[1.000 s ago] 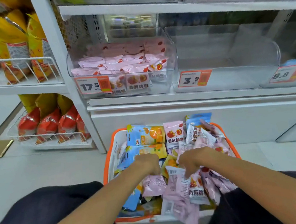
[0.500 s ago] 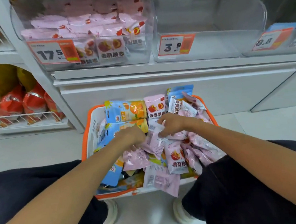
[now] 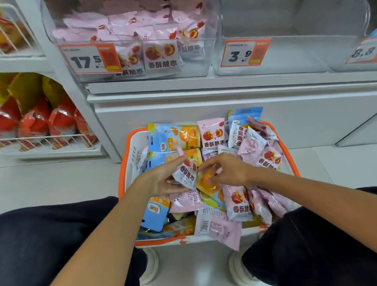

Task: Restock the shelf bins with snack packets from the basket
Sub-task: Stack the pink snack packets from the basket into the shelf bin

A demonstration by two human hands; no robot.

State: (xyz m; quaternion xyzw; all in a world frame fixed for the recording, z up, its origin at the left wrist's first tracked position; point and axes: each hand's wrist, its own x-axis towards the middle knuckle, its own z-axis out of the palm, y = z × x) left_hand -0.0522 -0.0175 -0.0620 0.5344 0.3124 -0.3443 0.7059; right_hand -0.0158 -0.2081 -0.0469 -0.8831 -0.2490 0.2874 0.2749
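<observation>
Hands raised from the pile since earlier frame.
Left hand [image 3: 163,179] now grips a pink jujube snack packet [image 3: 187,174] above the orange-rimmed white plastic basket [image 3: 125,162]; right hand [image 3: 228,170] pinches an orange packet [image 3: 207,180].

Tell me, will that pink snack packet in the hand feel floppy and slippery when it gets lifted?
Probably a bit floppy: the pink packet that the left hand pinches is a thin, crinkled pouch. Its glossy film may be slippery. It looks light, since fingers alone hold it above the basket. It should not roll.
</observation>
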